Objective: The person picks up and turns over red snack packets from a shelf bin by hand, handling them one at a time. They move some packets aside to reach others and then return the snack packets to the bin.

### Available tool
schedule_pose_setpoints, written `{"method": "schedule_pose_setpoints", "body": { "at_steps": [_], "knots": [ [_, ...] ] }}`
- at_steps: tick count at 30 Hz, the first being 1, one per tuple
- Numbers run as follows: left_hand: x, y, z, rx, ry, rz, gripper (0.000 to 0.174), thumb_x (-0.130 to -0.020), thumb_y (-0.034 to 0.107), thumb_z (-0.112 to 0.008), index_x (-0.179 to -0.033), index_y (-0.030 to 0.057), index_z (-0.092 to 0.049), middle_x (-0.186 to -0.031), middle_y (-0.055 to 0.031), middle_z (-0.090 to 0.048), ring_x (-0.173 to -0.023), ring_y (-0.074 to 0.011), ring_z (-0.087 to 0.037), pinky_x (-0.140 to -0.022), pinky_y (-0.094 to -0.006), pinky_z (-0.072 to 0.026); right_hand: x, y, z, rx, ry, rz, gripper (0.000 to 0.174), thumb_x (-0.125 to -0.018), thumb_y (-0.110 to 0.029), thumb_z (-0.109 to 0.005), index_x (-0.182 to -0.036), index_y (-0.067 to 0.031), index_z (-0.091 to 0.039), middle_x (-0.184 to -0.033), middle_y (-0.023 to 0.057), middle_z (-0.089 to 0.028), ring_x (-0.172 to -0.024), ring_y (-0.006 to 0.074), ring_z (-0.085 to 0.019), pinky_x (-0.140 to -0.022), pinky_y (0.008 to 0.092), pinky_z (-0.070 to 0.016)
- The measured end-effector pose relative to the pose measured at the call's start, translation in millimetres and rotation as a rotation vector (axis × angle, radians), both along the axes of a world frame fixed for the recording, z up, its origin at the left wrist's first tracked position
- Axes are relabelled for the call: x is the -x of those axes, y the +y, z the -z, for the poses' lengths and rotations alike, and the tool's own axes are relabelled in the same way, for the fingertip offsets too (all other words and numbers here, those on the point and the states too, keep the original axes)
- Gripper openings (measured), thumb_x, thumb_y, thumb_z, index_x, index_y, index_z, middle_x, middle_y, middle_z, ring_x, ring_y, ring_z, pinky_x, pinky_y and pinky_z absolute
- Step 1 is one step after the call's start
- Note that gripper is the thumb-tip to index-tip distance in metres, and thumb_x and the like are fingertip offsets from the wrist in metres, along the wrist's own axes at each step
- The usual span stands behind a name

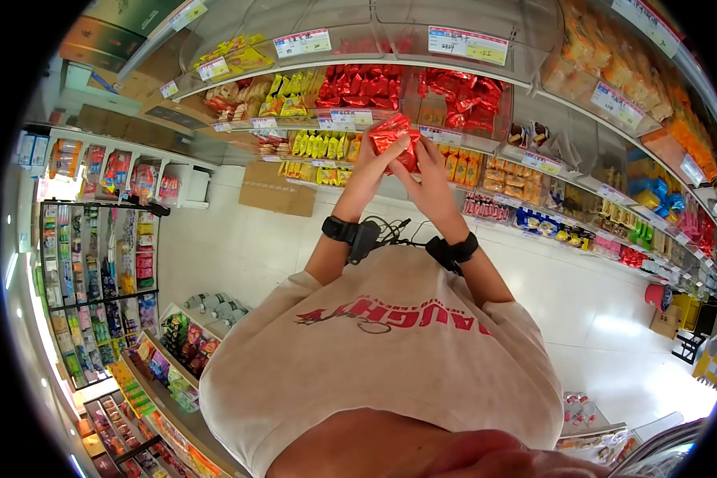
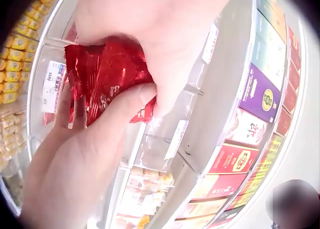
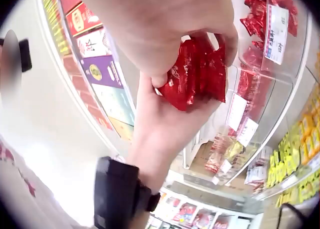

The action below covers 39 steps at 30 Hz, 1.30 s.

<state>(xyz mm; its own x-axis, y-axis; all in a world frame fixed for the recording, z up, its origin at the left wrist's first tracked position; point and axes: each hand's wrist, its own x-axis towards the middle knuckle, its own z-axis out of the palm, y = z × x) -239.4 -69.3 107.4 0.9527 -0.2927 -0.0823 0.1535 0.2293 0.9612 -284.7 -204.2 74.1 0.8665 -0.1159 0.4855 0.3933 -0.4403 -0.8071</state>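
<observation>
Several tiers of supermarket shelving (image 1: 454, 12) curve across the upper half of the head view, above a pale T-shirt (image 1: 334, 374) that fills the lower middle. Clear bins of red-wrapped snacks (image 1: 358, 86) lie at upper centre, with yellow sachets (image 1: 320, 145) just beneath.

In front of these, both forearms rise to the upper centre of the frame, each with a black wrist strap (image 1: 452, 251). The left hand (image 1: 364, 179) and the right hand (image 1: 429, 182) meet around one shiny red foil packet (image 1: 392, 134). Neither hand is nearer: both touch it, one from each side. Its long axis runs roughly up the frame there, leaning a little, with the upper end clear of the fingertips.

The left wrist view turns the packet's crimped end to the upper left, and shows the right thumb (image 2: 137, 96) laid across its face, beside pale print that the head view leaves unreadable; it also adds a purple box (image 2: 259, 95) at the right. In the right wrist view, the left palm sits below the packet while right-hand fingers come over it from above. Fingers of both hands are bent round the foil, gripping it. Whether its seal is intact cannot be told.
</observation>
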Motion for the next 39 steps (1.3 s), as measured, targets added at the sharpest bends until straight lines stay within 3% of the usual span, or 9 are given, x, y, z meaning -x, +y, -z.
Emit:
{"method": "schedule_pose_setpoints", "body": {
  "at_steps": [6, 12, 15, 21, 24, 27, 28, 33, 39],
  "knots": [
    [0, -4, 4, 0.114, 0.132, -0.030, 0.072, -0.093, 0.028, -0.074, -0.149, 0.0094, -0.032, -0.138, -0.0119, -0.053, -0.124, -0.0204, -0.057, -0.099, -0.0345, -0.0505, 5, -1, -10, 0.138, 0.042, -0.001, 0.059, -0.095, -0.031, -0.067, -0.138, 0.0056, -0.051, -0.140, 0.0297, -0.050, -0.119, 0.0486, -0.051, -0.101, 0.0501, -0.0453],
    [-20, 6, 2, 0.158, 0.074, 0.025, 0.069, -0.094, 0.024, -0.073, -0.148, 0.0097, -0.033, -0.139, -0.0114, -0.052, -0.125, -0.0193, -0.055, -0.100, -0.0344, -0.0494, -4, 12, -19, -0.017, 0.073, -0.013, 0.060, -0.097, -0.031, -0.063, -0.144, 0.0039, -0.046, -0.140, 0.0299, -0.050, -0.121, 0.0501, -0.050, -0.103, 0.0500, -0.0435],
    [-32, 26, 8, 0.150, 0.079, 0.031, 0.068, -0.094, 0.025, -0.073, -0.147, 0.0086, -0.034, -0.137, -0.0104, -0.053, -0.123, -0.0183, -0.056, -0.100, -0.0337, -0.0488, -20, 31, -7, 0.118, 0.003, 0.054, 0.059, -0.099, -0.031, -0.063, -0.143, 0.0047, -0.046, -0.133, 0.0272, -0.053, -0.120, 0.0454, -0.053, -0.103, 0.0470, -0.0432],
    [-75, 81, 14, 0.187, 0.108, -0.009, 0.066, -0.092, 0.030, -0.076, -0.142, 0.0063, -0.041, -0.130, -0.0085, -0.059, -0.117, -0.0159, -0.059, -0.098, -0.0314, -0.0496, -65, 86, -21, -0.112, 0.091, -0.003, 0.068, -0.092, -0.033, -0.073, -0.144, 0.0035, -0.048, -0.135, 0.0270, -0.055, -0.122, 0.0380, -0.056, -0.103, 0.0423, -0.0458],
    [-97, 111, -1, 0.311, 0.140, -0.008, 0.061, -0.092, 0.031, -0.076, -0.139, 0.0053, -0.046, -0.129, -0.0083, -0.059, -0.115, -0.0151, -0.060, -0.095, -0.0300, -0.0506, -99, 115, -10, -0.292, 0.274, 0.046, 0.082, -0.086, -0.040, -0.080, -0.142, 0.0105, -0.048, -0.134, 0.0259, -0.057, -0.124, 0.0299, -0.058, -0.100, 0.0378, -0.0483],
    [-123, 135, 0, 0.341, 0.110, 0.003, 0.059, -0.091, 0.030, -0.077, -0.135, 0.0033, -0.049, -0.125, -0.0079, -0.061, -0.111, -0.0148, -0.062, -0.091, -0.0296, -0.0513, -130, 129, -23, -0.377, 0.519, -0.104, 0.093, -0.081, -0.047, -0.083, -0.139, 0.0158, -0.046, -0.137, 0.0254, -0.057, -0.126, 0.0260, -0.056, -0.099, 0.0359, -0.0489],
    [-131, 142, -3, 0.324, 0.089, 0.015, 0.058, -0.091, 0.030, -0.077, -0.134, 0.0030, -0.050, -0.124, -0.0078, -0.061, -0.111, -0.0147, -0.062, -0.091, -0.0296, -0.0513, -139, 130, -15, -0.274, 0.527, -0.074, 0.088, -0.088, -0.042, -0.079, -0.145, 0.0126, -0.042, -0.131, 0.0172, -0.060, -0.115, 0.0169, -0.059, -0.097, 0.0298, -0.0477],
    [-168, 152, 15, 0.153, -0.001, 0.069, 0.056, -0.088, 0.033, -0.080, -0.128, 0.0015, -0.057, -0.119, -0.0084, -0.066, -0.105, -0.0124, -0.064, -0.089, -0.0289, -0.0514, -155, 136, -13, -0.296, 0.557, -0.011, 0.088, -0.086, -0.041, -0.080, -0.145, 0.0138, -0.043, -0.130, 0.0173, -0.060, -0.117, 0.0183, -0.058, -0.099, 0.0313, -0.0461],
    [-183, 159, 0, 0.175, 0.022, 0.222, 0.046, -0.094, 0.035, -0.074, -0.126, 0.0031, -0.065, -0.114, -0.0037, -0.068, -0.101, -0.0099, -0.064, -0.087, -0.0261, -0.0498, -172, 132, -19, -0.281, 0.542, 0.045, 0.084, -0.085, -0.038, -0.080, -0.141, 0.0132, -0.046, -0.131, 0.0177, -0.061, -0.122, 0.0209, -0.056, -0.105, 0.0333, -0.0427]
  ]
}}
